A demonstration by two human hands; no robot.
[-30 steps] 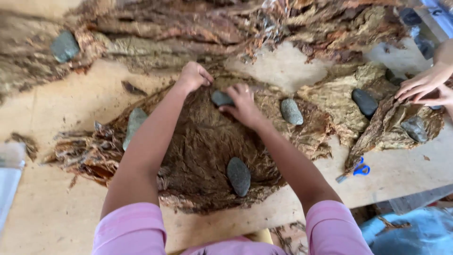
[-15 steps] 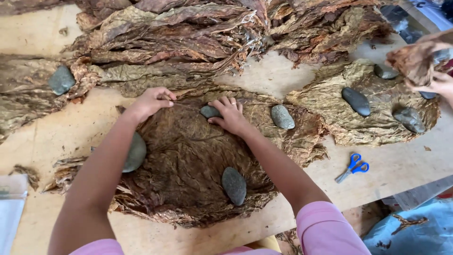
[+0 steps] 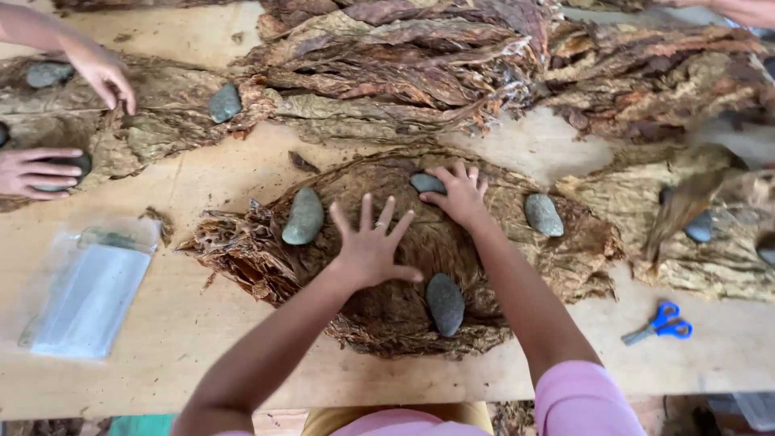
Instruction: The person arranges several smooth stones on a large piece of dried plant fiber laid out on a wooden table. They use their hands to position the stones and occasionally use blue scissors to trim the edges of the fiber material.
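The left hand [image 3: 373, 246] is pressing flat, its grip spread wide, on the dark leaf pile [image 3: 379, 315] lying left-right on the table [image 3: 161, 379]. The right hand [image 3: 458, 194] (fingers loosely spread) is touching the far stone [image 3: 426, 183].

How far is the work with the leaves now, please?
Done: a flat leaf stack lies on the table, with stones on it. In hand: the left hand presses the top leaf, and the right hand touches one stone. Left: a big leaf heap lies loose behind.
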